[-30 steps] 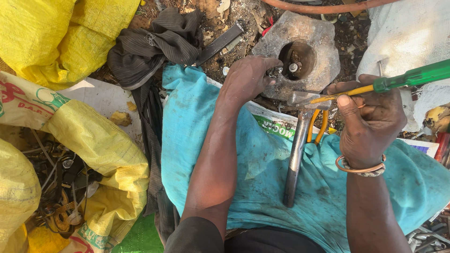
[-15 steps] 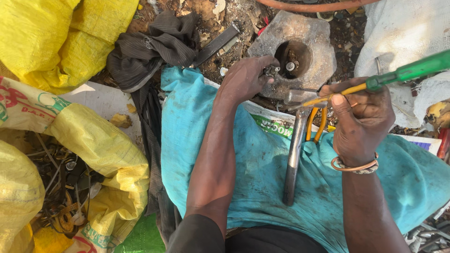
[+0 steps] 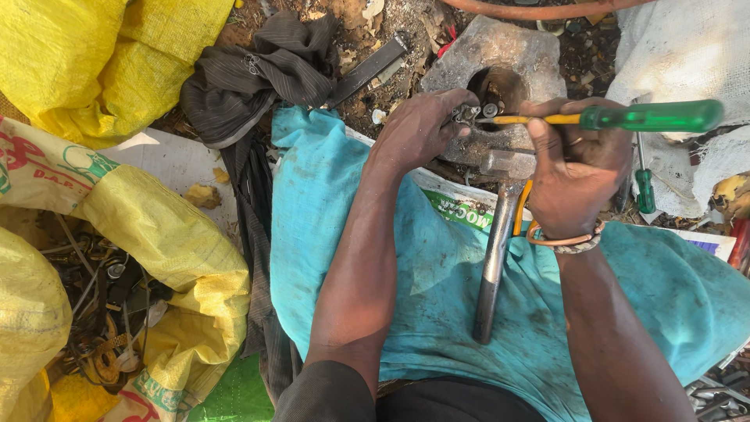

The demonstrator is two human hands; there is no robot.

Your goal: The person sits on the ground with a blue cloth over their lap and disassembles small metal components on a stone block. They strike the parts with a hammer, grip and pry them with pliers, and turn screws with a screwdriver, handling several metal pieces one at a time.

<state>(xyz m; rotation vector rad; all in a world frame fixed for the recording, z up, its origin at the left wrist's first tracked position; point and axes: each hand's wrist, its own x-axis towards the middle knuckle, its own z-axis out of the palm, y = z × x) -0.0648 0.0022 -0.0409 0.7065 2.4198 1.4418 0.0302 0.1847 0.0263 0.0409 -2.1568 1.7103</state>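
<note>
Clamped tight around a green-handled screwdriver [image 3: 648, 116] with the right hand [image 3: 578, 176], yellow-sleeved shaft running level to the left, tip sitting right at a small metal part [image 3: 469, 113]. Pinching that same little part with the left hand [image 3: 418, 129], fingers closed on it, steadying it on the edge of a grey stone block [image 3: 500, 59] just beside the hollow in its top. Hard to say what the part is exactly, too small and half hidden under the fingertips, looks like a bit of scrap fitting with a couple of round ends. Going by how things sit, still mid-pry: part in one piece as far as can be told, nothing split off next to it, so the taking-apart bit looks barely started or at best halfway. Plenty left, judging from the yellow sack [image 3: 117, 258] on the left gaping open with a tangle of dark wires and metal scraps inside. Lying just below the block on a dusty teal cloth [image 3: 328, 211] spread over the lap, a hammer [image 3: 494, 258] with a steel handle, head up near the stone, untouched. Orange-handled pliers [image 3: 521, 209] tucked under the right wrist, mostly hidden. Second small green screwdriver [image 3: 644, 187] off to the right on a white sack [image 3: 687, 47], also idle. Dark rag [image 3: 258, 70] and a flat metal strip [image 3: 367, 70] further up on the dirt.
</note>
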